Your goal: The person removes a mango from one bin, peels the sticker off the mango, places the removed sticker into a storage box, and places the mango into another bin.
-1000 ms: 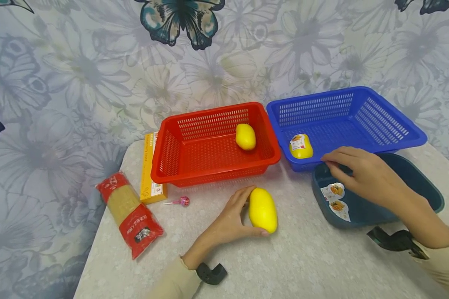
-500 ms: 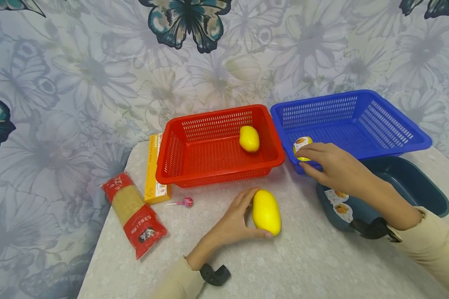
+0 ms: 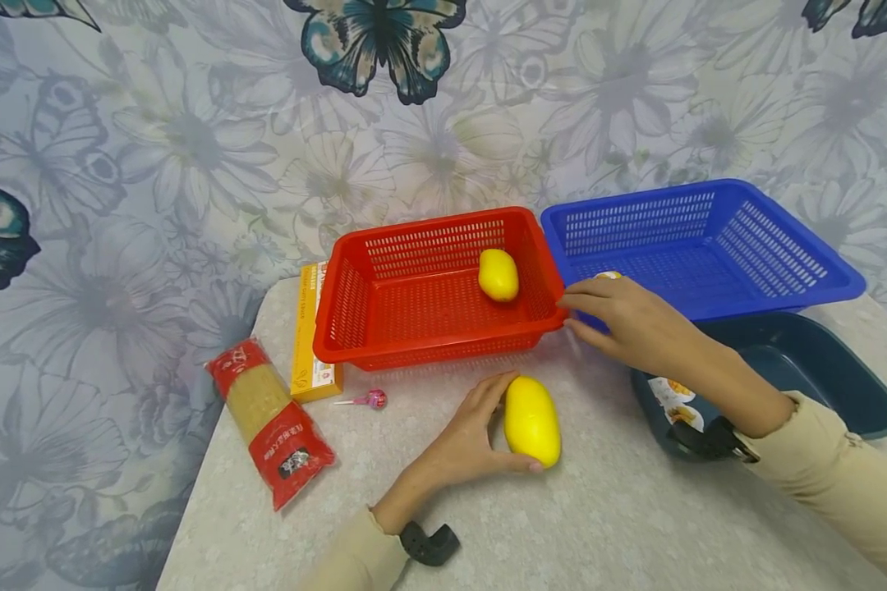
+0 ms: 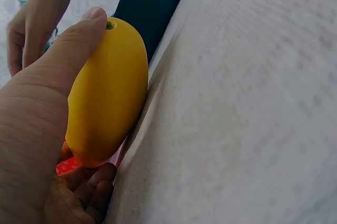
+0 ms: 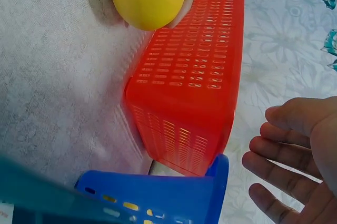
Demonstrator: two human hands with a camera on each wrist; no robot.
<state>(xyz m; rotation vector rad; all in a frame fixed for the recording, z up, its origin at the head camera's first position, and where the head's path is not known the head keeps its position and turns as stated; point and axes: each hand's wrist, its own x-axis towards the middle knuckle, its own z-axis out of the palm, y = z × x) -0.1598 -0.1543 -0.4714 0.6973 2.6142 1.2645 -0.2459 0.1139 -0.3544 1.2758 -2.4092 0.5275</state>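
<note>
My left hand [image 3: 461, 447] holds a smooth yellow mango [image 3: 532, 423] on the table, thumb at its near end and fingers at its far end. In the left wrist view the thumb lies beside the green stem spot of this mango [image 4: 113, 92]. My right hand [image 3: 636, 324] hovers at the front right corner of the red basket [image 3: 429, 351], overlapping the blue basket [image 3: 636, 201]. The right wrist view shows that hand [image 5: 297, 155] with fingers apart and nothing in them. Another mango [image 3: 498, 275] lies in the red basket. A stickered yellow fruit [image 3: 609, 275] in the blue basket is mostly hidden.
A dark teal tub [image 3: 806, 361] stands at the right, partly under my right forearm. Left of the red basket lie a yellow box [image 3: 306, 328], a red noodle packet [image 3: 269, 423] and a pink lollipop [image 3: 375, 400]. A patterned wall [image 3: 192, 164] rises behind.
My right hand has moved left from above the teal tub, across the blue basket's near corner, to the red basket's corner. My left hand keeps its hold on the mango.
</note>
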